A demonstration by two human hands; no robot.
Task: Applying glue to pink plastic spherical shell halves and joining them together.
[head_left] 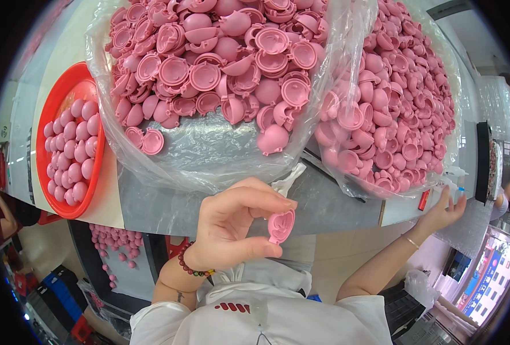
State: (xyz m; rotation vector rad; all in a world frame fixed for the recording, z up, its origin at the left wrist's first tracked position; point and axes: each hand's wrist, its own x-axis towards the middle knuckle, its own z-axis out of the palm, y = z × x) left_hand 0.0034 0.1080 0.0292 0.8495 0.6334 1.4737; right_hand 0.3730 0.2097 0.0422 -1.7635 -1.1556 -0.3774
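Observation:
My left hand is raised in front of my chest and pinches one pink plastic half-shell between thumb and fingertips, hollow side toward me. My right hand is stretched far out to the right, fingers spread, at the grey table's edge. It sits just below a small white object with a blue tip and beside the right-hand bag; nothing shows in its grasp. Two clear plastic bags heaped with pink half-shells lie on the table, one ahead and one to the right.
A round red tray holding several closed pink balls sits at the left. More pink balls lie on a lower shelf under the table. Blue crates stand on the floor at lower left. Other people are partly visible at both side edges.

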